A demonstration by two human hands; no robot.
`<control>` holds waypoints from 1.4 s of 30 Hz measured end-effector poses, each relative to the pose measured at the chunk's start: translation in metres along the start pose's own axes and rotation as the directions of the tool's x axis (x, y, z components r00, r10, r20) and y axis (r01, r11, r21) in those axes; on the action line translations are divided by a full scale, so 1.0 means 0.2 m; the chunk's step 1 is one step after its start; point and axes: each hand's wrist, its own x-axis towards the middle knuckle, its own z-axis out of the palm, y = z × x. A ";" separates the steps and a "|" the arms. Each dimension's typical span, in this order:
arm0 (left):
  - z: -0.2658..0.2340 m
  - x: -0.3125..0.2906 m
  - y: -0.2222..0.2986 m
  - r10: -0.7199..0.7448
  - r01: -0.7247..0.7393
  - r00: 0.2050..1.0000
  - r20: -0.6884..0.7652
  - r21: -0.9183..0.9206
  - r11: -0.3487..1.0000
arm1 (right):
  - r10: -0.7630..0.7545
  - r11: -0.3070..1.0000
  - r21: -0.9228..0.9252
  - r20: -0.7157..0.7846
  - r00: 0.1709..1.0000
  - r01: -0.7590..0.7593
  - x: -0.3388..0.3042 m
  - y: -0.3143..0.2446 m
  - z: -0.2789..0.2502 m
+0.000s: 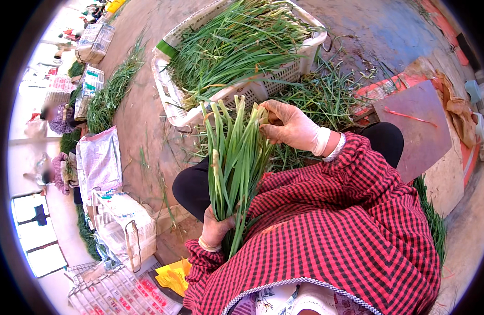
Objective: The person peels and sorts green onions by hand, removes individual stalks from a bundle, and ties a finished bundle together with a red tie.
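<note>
A bunch of long green garlic chives [235,157], cut pale ends up, stands over my lap. My left hand [216,229] is wrapped round its lower, leafy part. Near the top, my right hand [292,126], in a dirty whitish glove, pinches at the stalk ends on the bunch's right side with thumb and fingers together. Whether it grips one stalk or several, I cannot tell. Just beyond the bunch stands a white plastic crate [255,90] heaped with more of these greens [236,47].
Loose greens [326,97] litter the floor right of the crate. A flat board [415,126] with a red strip [410,116] lies at my right. White crates [126,223], a sack [100,157] and yellow bags [173,275] are at left. Two people [60,118] sit farther off.
</note>
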 end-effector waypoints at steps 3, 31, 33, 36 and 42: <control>-0.01 -0.03 0.02 -0.075 0.083 0.996 0.044 -0.223 0.971 | -0.093 0.995 -0.047 -0.044 0.995 0.091 0.01 -0.03 -0.08; -0.02 0.03 -0.01 0.007 0.009 0.970 0.243 -0.065 0.998 | 0.252 0.957 0.135 0.050 0.966 -0.257 -0.10 -0.12 0.06; 0.00 0.00 0.05 -0.035 0.042 0.984 0.177 -0.033 0.999 | 0.135 0.968 0.221 -0.047 0.990 -0.121 -0.13 -0.09 0.05; -0.01 -0.03 0.05 -0.012 0.009 0.995 0.097 0.035 0.999 | -0.224 0.907 -0.391 -0.138 0.965 0.155 -0.09 -0.06 -0.07; -0.12 -0.09 0.02 -0.010 0.008 0.999 0.033 0.063 0.998 | -0.187 0.274 -0.914 -0.354 0.916 -0.298 -0.06 -0.04 -0.56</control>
